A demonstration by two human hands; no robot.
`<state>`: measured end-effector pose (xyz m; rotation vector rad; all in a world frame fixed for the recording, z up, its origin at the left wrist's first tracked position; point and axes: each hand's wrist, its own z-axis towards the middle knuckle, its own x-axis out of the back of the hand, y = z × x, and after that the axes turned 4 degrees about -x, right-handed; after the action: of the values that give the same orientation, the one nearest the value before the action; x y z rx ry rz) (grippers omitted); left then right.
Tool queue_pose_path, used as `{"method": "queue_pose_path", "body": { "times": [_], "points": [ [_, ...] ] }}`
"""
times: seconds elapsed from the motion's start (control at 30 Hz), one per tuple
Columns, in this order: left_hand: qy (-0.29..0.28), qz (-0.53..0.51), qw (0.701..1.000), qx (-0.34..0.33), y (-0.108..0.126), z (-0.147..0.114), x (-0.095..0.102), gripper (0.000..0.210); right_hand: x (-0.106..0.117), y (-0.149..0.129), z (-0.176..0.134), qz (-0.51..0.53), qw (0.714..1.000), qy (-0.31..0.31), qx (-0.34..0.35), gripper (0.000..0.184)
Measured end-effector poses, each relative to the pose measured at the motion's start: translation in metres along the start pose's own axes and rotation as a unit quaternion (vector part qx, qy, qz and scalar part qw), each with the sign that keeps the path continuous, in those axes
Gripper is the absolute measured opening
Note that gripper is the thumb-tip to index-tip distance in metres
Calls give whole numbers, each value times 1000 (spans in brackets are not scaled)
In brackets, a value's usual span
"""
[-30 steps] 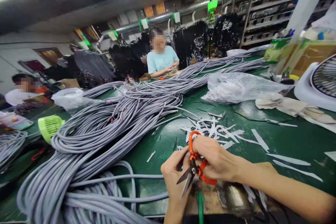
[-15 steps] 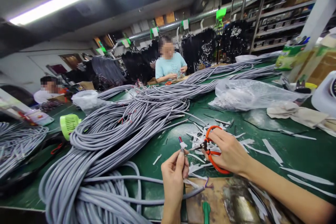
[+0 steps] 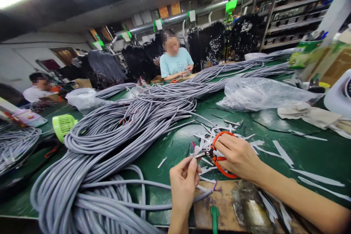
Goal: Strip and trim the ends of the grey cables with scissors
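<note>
the scissors are orange-handled, the cables grey, the tabletop green, the strips white.

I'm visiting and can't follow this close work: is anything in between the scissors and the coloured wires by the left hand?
Nothing visible: the right hand holds the scissors with tips at the coloured wires above the left hand; white scraps lie behind.

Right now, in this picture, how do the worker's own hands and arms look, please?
The left hand and right hand are ungloved, with no ring, watch or bracelet visible. The right forearm is slim, with no sleeve in view; the left forearm is mostly out of frame.
</note>
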<state>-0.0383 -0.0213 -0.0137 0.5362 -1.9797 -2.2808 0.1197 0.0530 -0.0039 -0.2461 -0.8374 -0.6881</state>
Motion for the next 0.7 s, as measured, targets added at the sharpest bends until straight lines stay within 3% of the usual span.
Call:
{"method": "queue_pose_path", "body": {
  "times": [0.23, 0.37, 0.47, 0.53, 0.63, 0.7],
  "points": [
    [-14, -12, 1000, -5, -6, 1, 6, 26, 0, 1, -5, 14, 1000, -5, 15, 12],
    [-14, 0, 1000, -9, -9, 1, 6, 24, 3, -3, -4, 130, 991, 5, -39, 20],
    [-5, 24, 1000, -7, -8, 0, 2, 25, 8, -6, 2, 246, 951, 33, -186, 30],
    [-1, 44, 999, 0, -8, -2, -2, 25, 12, -7, 7, 323, 908, 18, -268, 24],
    [-13, 72, 997, 9, -8, -4, -7, 27, 16, -11, 11, 427, 853, -20, -301, 16],
    [-33, 80, 996, 0, -9, -4, -9, 33, 16, -15, 10, 456, 834, -21, -311, 14]
  ]
}}
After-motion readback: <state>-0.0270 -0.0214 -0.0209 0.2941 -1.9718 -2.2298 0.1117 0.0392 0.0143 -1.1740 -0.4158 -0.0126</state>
